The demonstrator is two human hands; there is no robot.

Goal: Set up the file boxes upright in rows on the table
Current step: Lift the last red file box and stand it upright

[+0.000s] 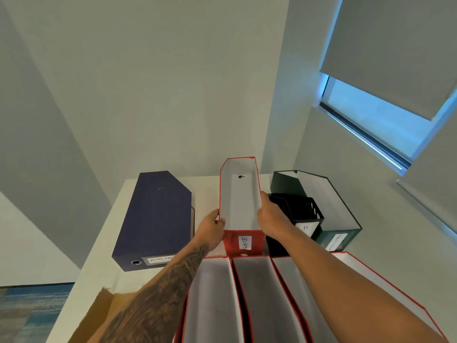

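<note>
red cardboard file box (241, 201), white-lined and open-topped, upright in the back row of the white table (116, 246). left hand (211, 229) and right hand (270, 219) grasp its side walls, fingers curled over the rims. a strip of bare tabletop separates it from the navy box (155, 219) lying flat; the slotted black box (294, 211) stands just beside its right wall; a row of red boxes (212, 305) stands in front.

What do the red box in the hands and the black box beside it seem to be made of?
The red box looks like cardboard, matte red outside and plain white inside, with thin folded walls. The black box is probably plastic: slightly glossy, with moulded slots in its side.
</note>
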